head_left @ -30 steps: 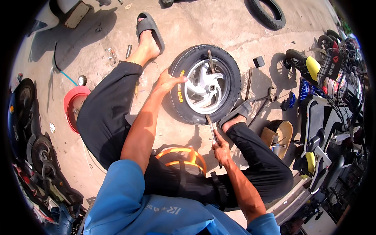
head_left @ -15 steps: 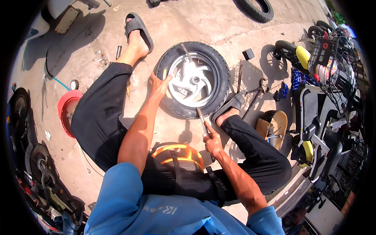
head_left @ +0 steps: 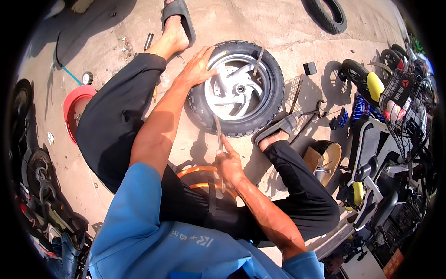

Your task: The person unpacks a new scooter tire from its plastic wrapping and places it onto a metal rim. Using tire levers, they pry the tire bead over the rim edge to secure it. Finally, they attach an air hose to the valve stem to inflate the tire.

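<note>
A black tyre (head_left: 269, 104) on a white spoked rim (head_left: 239, 95) lies flat on the ground between my feet. My left hand (head_left: 195, 67) rests on its upper-left side, fingers stretched out over tyre and rim edge. My right hand (head_left: 228, 165) is shut on a long metal tyre lever (head_left: 218, 132), whose tip meets the tyre at the rim's lower-left edge. A second lever (head_left: 258, 62) stands at the rim's upper right. Below my right hand sits an orange-rimmed round thing (head_left: 200, 172), partly hidden by my legs.
A red basin (head_left: 71, 111) and small wheel-shaped part (head_left: 88, 77) are at left. A loose tyre (head_left: 330, 16) lies at top. Right are iron bars (head_left: 297, 95), a black block (head_left: 310, 68), a tan bowl (head_left: 332, 158) and parked scooters (head_left: 381, 167). More scooters (head_left: 39, 176) line the left.
My left hand has moved up the tyre and flattened. My right hand and lever have shifted left, bringing the lever's tip round to the rim's lower-left. The second lever now sits further right.
</note>
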{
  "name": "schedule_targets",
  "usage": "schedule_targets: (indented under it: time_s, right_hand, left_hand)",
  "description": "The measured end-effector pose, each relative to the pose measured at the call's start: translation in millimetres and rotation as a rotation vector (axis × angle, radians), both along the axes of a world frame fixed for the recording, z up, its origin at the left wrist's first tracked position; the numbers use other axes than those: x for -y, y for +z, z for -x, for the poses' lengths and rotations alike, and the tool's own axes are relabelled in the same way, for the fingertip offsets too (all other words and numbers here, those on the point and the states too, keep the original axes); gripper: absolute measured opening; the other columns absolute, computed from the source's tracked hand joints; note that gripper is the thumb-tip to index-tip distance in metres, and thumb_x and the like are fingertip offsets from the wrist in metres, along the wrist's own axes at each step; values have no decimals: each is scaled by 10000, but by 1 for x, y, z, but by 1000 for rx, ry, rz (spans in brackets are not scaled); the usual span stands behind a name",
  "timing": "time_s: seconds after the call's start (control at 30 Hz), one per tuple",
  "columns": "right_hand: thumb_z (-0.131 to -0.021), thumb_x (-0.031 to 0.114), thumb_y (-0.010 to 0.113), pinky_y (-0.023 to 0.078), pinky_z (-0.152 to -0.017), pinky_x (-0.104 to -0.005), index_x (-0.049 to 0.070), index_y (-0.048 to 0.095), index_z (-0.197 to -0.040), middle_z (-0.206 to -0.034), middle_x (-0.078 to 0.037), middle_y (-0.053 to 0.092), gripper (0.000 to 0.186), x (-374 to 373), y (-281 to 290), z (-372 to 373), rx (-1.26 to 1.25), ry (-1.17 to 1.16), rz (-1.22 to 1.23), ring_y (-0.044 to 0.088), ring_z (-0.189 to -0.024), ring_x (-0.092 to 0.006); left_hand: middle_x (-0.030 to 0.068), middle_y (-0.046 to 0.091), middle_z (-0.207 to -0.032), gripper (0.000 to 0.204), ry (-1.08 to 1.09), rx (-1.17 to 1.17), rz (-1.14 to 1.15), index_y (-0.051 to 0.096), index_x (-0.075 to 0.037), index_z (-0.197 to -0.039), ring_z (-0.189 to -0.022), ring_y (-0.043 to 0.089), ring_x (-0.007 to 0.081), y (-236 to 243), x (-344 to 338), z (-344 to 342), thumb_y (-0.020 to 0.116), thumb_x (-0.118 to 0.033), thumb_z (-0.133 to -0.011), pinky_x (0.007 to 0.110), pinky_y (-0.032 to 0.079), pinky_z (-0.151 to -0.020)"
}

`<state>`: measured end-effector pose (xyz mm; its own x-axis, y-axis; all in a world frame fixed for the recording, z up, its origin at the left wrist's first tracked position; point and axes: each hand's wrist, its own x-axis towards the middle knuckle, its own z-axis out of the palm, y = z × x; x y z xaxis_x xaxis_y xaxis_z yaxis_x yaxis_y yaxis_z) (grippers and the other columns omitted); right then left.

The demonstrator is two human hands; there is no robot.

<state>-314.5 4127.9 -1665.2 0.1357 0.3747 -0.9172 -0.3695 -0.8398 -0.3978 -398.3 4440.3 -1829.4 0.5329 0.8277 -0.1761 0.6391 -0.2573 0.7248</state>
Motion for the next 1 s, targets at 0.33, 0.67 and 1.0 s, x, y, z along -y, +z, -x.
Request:
schedule_targets:
  time_s: [0.33, 0.67, 1.0]
  right_hand:
    - [-1121, 59, 530, 389, -495, -263, 207, 306, -1752, -708, 61, 478, 686, 11, -32, 7, -38, -39, -177, 383, -547, -59]
    - [-1128, 91, 546, 351, -463, -279, 249, 260, -1763, -699, 65, 447, 714, -33, -25, 21, -95, -100, -112, 355, -528, -61]
    - [-1099, 91, 599, 377, -452, -288, 291, 426, -1702, -680, 74, 427, 658, -39, -29, -20, 122, 247, -55, 372, -528, -64]
  left_hand:
    - [353, 699, -1270, 876, 815, -188, 182, 625, 114, -1357, -1222, 672, 500, -44, 104, 8, 653, -683, -994, 542, 507, -1085]
    - [308, 662, -1365, 774, 555, -224, 246, 608, 27, -1431, -1310, 630, 470, -13, 48, 2, 618, -633, -1027, 564, 507, -1075]
    - [285, 690, -1246, 733, 623, -297, 96, 644, 31, -1286, -1202, 684, 426, -29, 54, -14, 646, -644, -1001, 512, 558, -1022]
